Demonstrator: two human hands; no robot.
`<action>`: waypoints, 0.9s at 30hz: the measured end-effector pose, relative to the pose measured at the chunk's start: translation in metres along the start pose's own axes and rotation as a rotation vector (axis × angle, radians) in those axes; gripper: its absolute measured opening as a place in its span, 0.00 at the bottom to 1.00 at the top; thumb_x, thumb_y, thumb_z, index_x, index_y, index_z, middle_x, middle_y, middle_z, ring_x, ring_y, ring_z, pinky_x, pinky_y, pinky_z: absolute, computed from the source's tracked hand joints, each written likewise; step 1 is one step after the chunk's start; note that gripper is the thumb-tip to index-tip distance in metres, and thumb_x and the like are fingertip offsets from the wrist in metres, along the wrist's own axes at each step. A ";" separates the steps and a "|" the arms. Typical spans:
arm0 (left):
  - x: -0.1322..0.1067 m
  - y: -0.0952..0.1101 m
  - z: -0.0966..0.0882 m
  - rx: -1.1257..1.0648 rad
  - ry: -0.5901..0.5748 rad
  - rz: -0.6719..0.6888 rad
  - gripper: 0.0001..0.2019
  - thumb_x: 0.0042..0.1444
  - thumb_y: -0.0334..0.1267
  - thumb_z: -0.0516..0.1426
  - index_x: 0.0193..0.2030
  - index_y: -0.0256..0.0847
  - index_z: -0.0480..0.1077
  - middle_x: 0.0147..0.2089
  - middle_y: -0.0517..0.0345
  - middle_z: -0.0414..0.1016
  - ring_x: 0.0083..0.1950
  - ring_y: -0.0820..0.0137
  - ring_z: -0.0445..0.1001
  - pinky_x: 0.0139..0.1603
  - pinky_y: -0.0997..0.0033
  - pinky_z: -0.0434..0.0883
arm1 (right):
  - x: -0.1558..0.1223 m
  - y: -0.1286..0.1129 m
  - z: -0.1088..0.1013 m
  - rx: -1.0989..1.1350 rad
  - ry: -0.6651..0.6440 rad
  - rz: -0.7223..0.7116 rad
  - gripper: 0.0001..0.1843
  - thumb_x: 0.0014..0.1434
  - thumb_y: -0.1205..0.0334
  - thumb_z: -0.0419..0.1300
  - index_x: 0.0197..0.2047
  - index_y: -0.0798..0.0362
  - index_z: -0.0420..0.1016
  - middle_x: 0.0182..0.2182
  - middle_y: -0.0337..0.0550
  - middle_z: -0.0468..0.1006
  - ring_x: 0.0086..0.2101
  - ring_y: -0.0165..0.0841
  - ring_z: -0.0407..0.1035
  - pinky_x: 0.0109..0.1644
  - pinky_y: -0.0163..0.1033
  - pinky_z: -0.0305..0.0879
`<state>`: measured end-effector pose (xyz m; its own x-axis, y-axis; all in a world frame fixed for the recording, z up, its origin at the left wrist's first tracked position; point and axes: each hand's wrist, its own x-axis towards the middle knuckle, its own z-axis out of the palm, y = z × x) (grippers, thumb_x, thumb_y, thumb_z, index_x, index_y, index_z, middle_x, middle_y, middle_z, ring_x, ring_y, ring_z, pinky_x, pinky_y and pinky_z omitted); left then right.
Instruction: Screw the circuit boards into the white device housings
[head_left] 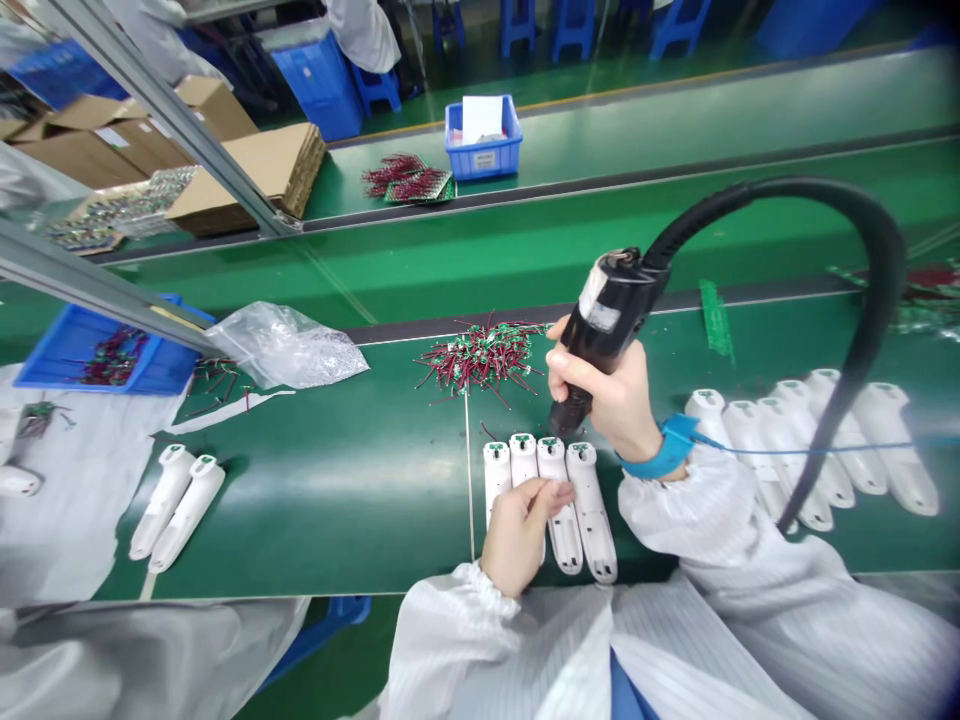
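My right hand (621, 400) grips a black electric screwdriver (611, 310) with a thick black cable. Its tip points down at the upper end of a white handle-shaped plastic housing (562, 535), one of several lying side by side at the table's front edge. Small green circuit boards (551, 445) sit in the housings' upper ends. My left hand (517, 535) lies across the housings, its thumb and fingers pressed together over that same one. Whether a small part is between them I cannot make out. Behind the housings lies a pile of small green boards with dark red wires (487, 358).
More white housings (862, 450) lie at right, beneath the looping cable (874, 260); a pair of housings (187, 510) lies at left. A plastic bag (289, 345) and blue bin (161, 365) stand back left. A metal post (180, 130) slants across. Blue wrist strap (660, 452) trails a cord.
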<state>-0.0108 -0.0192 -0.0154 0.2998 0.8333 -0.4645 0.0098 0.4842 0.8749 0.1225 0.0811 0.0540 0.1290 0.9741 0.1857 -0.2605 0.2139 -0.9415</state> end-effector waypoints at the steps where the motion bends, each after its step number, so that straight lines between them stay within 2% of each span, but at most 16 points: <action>1: 0.000 0.000 0.000 0.008 0.000 0.009 0.20 0.59 0.53 0.56 0.39 0.35 0.77 0.43 0.45 0.82 0.47 0.58 0.80 0.52 0.58 0.75 | -0.001 -0.003 0.000 0.011 -0.009 -0.010 0.12 0.51 0.59 0.69 0.37 0.54 0.73 0.19 0.32 0.70 0.17 0.25 0.63 0.22 0.33 0.61; 6: 0.000 0.006 0.002 0.091 0.090 0.084 0.09 0.54 0.40 0.60 0.32 0.37 0.79 0.33 0.53 0.82 0.39 0.63 0.79 0.45 0.66 0.74 | -0.009 -0.030 0.001 0.224 -0.081 -0.018 0.10 0.51 0.62 0.67 0.38 0.52 0.74 0.18 0.32 0.69 0.15 0.24 0.60 0.19 0.33 0.58; 9: 0.001 0.015 0.003 0.036 0.131 0.090 0.07 0.51 0.39 0.62 0.31 0.38 0.81 0.32 0.55 0.82 0.36 0.65 0.77 0.41 0.69 0.73 | -0.013 -0.047 0.003 0.335 -0.120 0.036 0.10 0.50 0.60 0.66 0.36 0.51 0.73 0.16 0.31 0.67 0.13 0.24 0.56 0.17 0.32 0.54; 12: 0.000 0.022 0.003 0.007 0.120 0.099 0.07 0.50 0.38 0.63 0.31 0.38 0.82 0.32 0.54 0.83 0.36 0.66 0.77 0.41 0.69 0.72 | -0.015 -0.055 0.004 0.342 -0.091 0.077 0.11 0.48 0.59 0.67 0.34 0.50 0.73 0.14 0.30 0.66 0.13 0.23 0.53 0.16 0.32 0.52; 20: -0.004 0.025 0.001 0.062 0.129 0.189 0.04 0.49 0.35 0.64 0.29 0.39 0.82 0.31 0.55 0.82 0.33 0.69 0.75 0.37 0.72 0.70 | -0.016 -0.054 0.004 0.391 -0.091 0.085 0.07 0.50 0.64 0.63 0.35 0.53 0.73 0.15 0.32 0.66 0.13 0.23 0.54 0.17 0.33 0.51; 24: 0.000 0.021 0.000 0.148 0.177 0.213 0.03 0.48 0.35 0.65 0.27 0.38 0.81 0.26 0.58 0.79 0.27 0.72 0.71 0.32 0.73 0.68 | -0.017 -0.049 0.005 0.383 -0.116 0.076 0.07 0.51 0.64 0.63 0.36 0.52 0.73 0.15 0.32 0.66 0.13 0.24 0.55 0.16 0.33 0.52; 27: 0.004 0.017 -0.001 0.232 0.179 0.243 0.04 0.51 0.36 0.64 0.29 0.38 0.80 0.28 0.57 0.79 0.28 0.71 0.72 0.33 0.72 0.69 | -0.018 -0.043 0.006 0.358 -0.116 0.066 0.08 0.51 0.64 0.64 0.36 0.52 0.73 0.16 0.32 0.67 0.14 0.24 0.56 0.16 0.33 0.53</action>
<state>-0.0104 -0.0076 -0.0019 0.1486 0.9597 -0.2384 0.1812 0.2105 0.9606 0.1258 0.0549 0.0930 -0.0030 0.9840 0.1780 -0.5851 0.1426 -0.7983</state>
